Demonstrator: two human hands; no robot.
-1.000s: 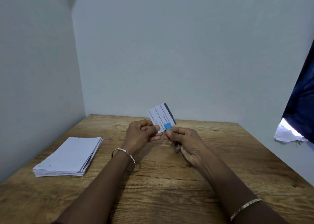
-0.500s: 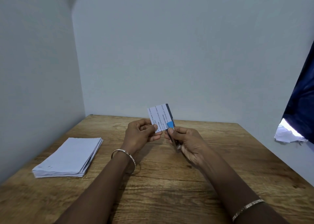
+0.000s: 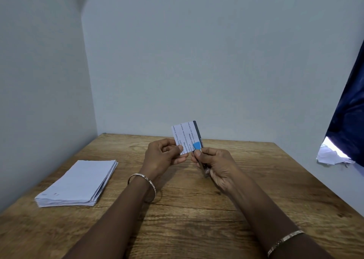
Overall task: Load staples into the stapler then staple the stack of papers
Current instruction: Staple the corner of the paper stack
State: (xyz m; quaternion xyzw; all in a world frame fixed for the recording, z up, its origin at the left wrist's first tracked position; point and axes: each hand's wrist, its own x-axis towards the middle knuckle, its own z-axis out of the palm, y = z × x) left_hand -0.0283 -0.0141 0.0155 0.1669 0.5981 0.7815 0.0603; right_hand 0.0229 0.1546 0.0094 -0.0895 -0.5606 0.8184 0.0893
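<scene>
My left hand (image 3: 163,154) pinches the lower left corner of a small white printed staple box (image 3: 185,134) with a dark right edge, holding it upright above the middle of the table. My right hand (image 3: 218,164) is closed around a slim metal stapler (image 3: 203,169), most of it hidden in the palm. Its blue tip (image 3: 196,145) touches the lower right of the box. The white stack of papers (image 3: 78,184) lies flat at the left of the table, apart from both hands.
The wooden table (image 3: 197,209) stands in a corner, with grey walls close on the left and behind. At the right edge hangs a dark blue cloth (image 3: 348,111), and crumpled white paper (image 3: 331,155) sits below it.
The box has tilted slightly more upright in my left hand and the blue tip has shifted a little against it. The paper stack has not moved.
</scene>
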